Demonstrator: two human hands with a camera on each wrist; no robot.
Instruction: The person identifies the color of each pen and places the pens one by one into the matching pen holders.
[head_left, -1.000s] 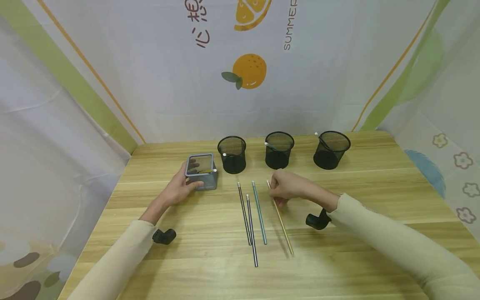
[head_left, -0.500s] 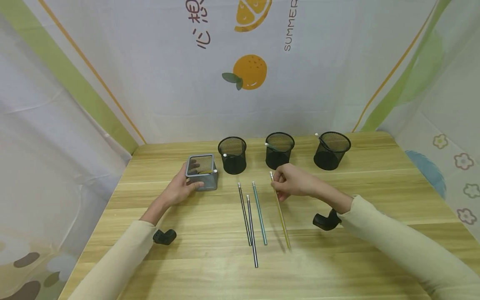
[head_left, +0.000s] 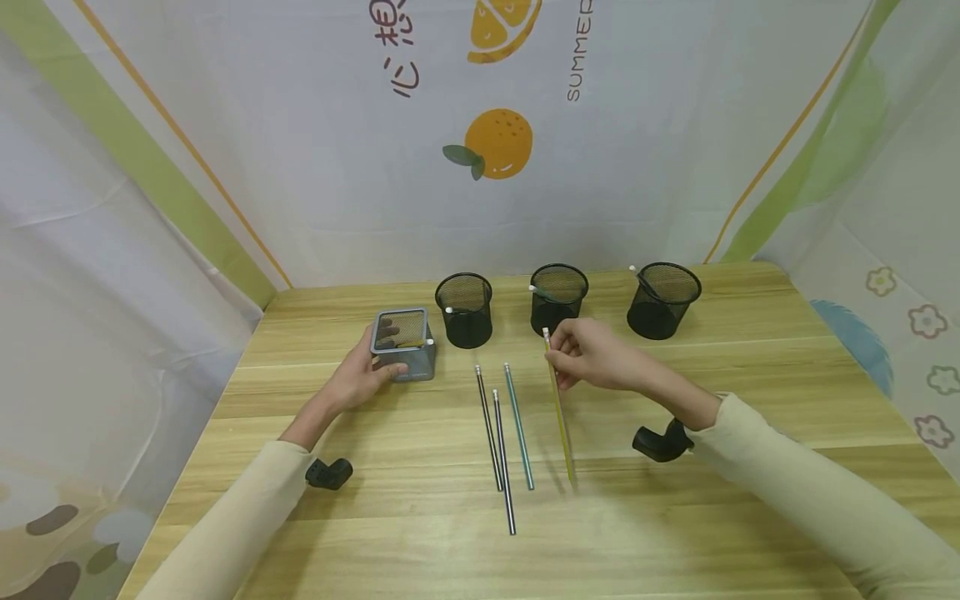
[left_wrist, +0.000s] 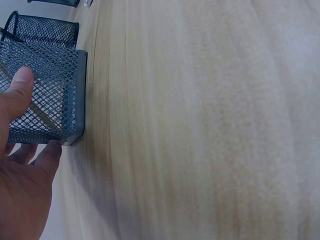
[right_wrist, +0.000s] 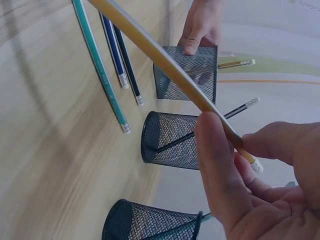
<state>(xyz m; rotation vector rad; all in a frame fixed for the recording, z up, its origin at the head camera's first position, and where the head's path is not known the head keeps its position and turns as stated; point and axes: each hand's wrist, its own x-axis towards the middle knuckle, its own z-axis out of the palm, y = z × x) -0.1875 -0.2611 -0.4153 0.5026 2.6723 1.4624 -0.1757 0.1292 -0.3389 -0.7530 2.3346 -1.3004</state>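
Observation:
My left hand (head_left: 356, 375) grips a square grey mesh pen holder (head_left: 412, 365) at the back left of the table, thumb on the near side and fingers behind. A yellow pencil leans inside it. My right hand (head_left: 596, 354) pinches a yellow pencil (head_left: 558, 408) between thumb and fingers near its white eraser end; the pencil hangs steeply, eraser up. In the right wrist view the pencil (right_wrist: 170, 67) crosses in front of the holders. Left of it on the table lie a teal pencil (head_left: 519, 429), a dark blue one (head_left: 504, 462) and a black one (head_left: 489, 429).
Three round black mesh holders stand along the back: the left one (head_left: 468, 327), the middle one (head_left: 557, 313) and the right one (head_left: 651, 318), each with a pencil leaning inside. A white printed curtain (head_left: 337, 192) hangs behind the wooden table (head_left: 405, 500).
My right hand has raised the yellow pencil off the table and moved slightly right and back, tipping it more upright. The left hand and the holder have stayed in place.

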